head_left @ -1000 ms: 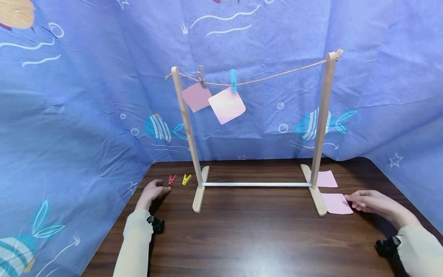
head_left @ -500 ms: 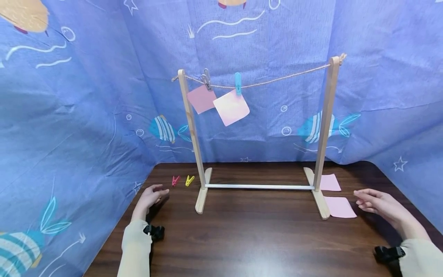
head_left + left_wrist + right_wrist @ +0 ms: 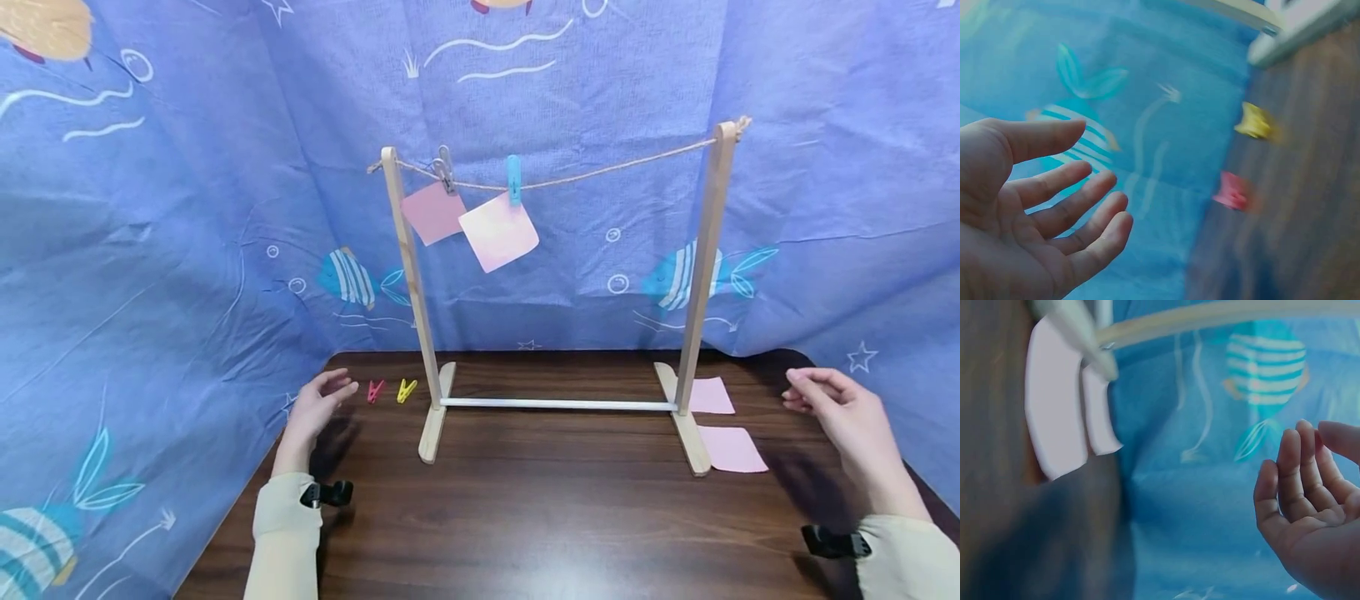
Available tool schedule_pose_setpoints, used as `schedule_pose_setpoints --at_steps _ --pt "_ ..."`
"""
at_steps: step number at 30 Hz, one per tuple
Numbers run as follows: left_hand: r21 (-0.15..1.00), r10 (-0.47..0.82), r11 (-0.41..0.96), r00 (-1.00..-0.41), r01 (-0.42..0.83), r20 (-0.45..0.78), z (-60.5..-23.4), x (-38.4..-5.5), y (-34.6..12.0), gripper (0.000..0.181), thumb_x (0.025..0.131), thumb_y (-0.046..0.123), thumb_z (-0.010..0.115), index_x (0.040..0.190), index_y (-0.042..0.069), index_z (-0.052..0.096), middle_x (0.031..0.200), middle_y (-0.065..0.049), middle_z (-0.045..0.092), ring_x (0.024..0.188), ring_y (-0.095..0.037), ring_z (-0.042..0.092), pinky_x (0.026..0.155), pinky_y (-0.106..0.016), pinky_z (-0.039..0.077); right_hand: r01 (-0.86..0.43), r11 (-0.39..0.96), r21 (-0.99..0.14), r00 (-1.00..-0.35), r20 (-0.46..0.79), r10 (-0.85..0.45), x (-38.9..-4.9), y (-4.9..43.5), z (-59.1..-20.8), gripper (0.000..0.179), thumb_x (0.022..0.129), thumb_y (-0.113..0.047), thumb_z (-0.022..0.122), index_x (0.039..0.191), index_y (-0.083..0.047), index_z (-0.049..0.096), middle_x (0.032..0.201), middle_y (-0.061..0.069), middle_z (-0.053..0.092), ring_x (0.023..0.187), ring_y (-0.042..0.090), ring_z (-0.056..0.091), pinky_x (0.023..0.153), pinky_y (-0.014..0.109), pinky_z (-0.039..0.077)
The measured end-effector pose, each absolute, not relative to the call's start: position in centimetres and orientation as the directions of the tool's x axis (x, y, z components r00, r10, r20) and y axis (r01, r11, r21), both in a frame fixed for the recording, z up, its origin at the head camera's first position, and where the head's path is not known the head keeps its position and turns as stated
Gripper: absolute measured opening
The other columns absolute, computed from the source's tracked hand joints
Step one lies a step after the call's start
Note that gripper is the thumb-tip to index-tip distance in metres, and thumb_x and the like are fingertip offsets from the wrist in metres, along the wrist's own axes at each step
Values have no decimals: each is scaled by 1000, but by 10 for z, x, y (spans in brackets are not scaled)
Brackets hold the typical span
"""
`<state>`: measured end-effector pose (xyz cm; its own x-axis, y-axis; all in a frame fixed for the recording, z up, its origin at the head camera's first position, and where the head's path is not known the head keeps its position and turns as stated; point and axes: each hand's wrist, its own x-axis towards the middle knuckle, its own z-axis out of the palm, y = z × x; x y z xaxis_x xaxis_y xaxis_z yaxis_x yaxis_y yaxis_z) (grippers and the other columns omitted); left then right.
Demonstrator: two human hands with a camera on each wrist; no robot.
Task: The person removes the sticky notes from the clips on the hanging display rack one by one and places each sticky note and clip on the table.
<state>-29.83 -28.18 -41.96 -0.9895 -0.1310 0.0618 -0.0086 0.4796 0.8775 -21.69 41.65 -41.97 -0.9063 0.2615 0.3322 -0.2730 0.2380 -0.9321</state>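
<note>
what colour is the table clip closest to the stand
The clip is yellow, clearest in the head view.

Cannot see all of the nearer pink note (image 3: 1054, 412), partly behind the stand foot (image 3: 1082, 337), right-wrist view, upper left. Find the yellow clip (image 3: 1254, 122) and red clip (image 3: 1232, 191) blurred, left-wrist view, right side. Lose the left sleeve (image 3: 285, 537) at the head view's bottom edge.

Desk (image 3: 555, 508), lower frame: stand (image 3: 558, 404), centre; two clips (image 3: 407, 391), left of it; two paper squares (image 3: 733, 450), right, one behind the other (rear one partly behind the post (image 3: 701, 283)). Upper centre: cord (image 3: 617, 169), two sheets (image 3: 498, 235) on it.
</note>
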Motion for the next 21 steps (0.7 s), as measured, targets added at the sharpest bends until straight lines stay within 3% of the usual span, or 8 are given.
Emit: schedule_pose_setpoints --at_steps 4,8,13,21 --pt "875 -159 479 -973 71 166 -400 -290 -279 53 100 25 65 144 -1 50 136 -24 59 99 0 57 85 -20 49 -367 164 -916 -874 400 277 -214 403 -406 15 98 -3 64 100 -15 73 76 -7 74 68 2 71 68 9 52" --pt "866 -175 486 -958 116 226 -394 -289 -274 50 99 24 67 141 1 54 132 -23 62 97 7 54 83 -15 44 -388 118 -914 -858 405 317 -211 389 -397 10 95 -3 68 103 -8 73 78 -6 75 70 3 72 71 9 52" --pt "844 -136 517 -961 139 242 -399 -295 -264 45 99 20 67 138 -1 57 128 -23 65 101 -2 58 83 -13 43 -381 127 -916 -857 401 323 -213 369 -392 14 93 -6 72 106 0 71 80 -3 75 73 5 72 72 10 51" --pt "780 -29 562 -937 273 349 -376 -303 -229 41 99 23 67 135 3 62 123 -19 69 108 -28 64 85 -21 46 -400 157 -903 -869 428 248 -224 332 -378 16 95 -9 71 108 0 69 83 -5 75 76 5 71 75 12 51"
